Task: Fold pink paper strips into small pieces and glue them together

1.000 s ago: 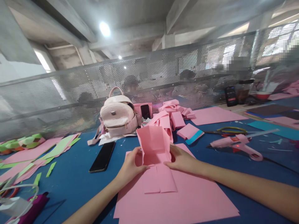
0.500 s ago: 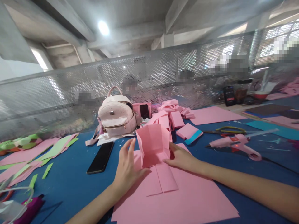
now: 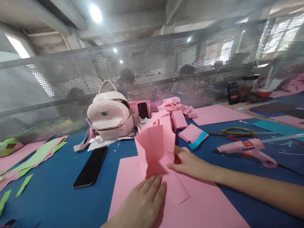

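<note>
A folded pink paper piece (image 3: 155,147) stands upright on a large pink sheet (image 3: 201,205) that lies on the blue table. My right hand (image 3: 190,164) holds the folded piece at its right lower edge, fingers pinched on it. Nearer to me, my left hand (image 3: 142,202) lies flat on the pink sheet with its fingers stretched out, fingertips just below the folded piece's base.
A black phone (image 3: 90,167) lies left of the sheet. A pale pink backpack (image 3: 110,115) stands behind it. Folded pink pieces (image 3: 180,118) are piled at the back. A pink glue gun (image 3: 247,148) and scissors (image 3: 234,131) lie right. Green and pink scraps (image 3: 30,156) lie left. A perforated metal screen (image 3: 71,72) bounds the table.
My left hand has left the folded piece's left side and come down flat on the sheet nearer to me. The view has shifted right and lower. My right hand stays on the piece.
</note>
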`<move>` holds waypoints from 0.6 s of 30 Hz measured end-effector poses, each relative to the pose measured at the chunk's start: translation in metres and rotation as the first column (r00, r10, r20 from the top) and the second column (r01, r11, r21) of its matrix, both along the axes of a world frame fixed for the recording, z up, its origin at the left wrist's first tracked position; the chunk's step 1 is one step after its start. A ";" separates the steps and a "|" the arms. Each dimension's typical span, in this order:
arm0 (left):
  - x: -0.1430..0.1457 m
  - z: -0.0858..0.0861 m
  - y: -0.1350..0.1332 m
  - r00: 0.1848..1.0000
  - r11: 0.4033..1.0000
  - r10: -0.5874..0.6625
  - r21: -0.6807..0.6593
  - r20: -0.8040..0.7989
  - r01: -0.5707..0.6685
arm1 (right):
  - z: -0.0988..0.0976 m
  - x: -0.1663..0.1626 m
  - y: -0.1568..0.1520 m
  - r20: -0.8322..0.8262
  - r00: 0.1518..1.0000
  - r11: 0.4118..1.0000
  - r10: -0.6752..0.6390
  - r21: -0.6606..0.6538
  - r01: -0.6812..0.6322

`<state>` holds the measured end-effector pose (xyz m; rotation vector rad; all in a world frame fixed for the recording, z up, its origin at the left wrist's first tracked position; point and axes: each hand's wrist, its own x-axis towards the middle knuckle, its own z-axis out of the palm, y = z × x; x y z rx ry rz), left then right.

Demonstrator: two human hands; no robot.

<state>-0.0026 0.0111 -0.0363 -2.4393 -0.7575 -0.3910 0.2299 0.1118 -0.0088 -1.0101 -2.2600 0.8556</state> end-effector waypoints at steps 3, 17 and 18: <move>-0.001 -0.002 0.003 1.000 1.000 0.006 -0.015 -0.029 -0.006 | 0.000 0.013 -0.009 -0.005 0.999 0.999 -0.051 0.002 0.051; -0.010 -0.024 0.011 0.998 0.998 0.050 0.025 -0.039 -0.049 | -0.008 0.026 -0.035 0.425 0.895 0.857 0.136 0.403 -0.321; -0.010 -0.027 0.010 0.997 0.996 0.072 0.059 -0.024 -0.071 | -0.010 0.025 -0.033 0.420 0.895 0.826 0.148 0.446 -0.346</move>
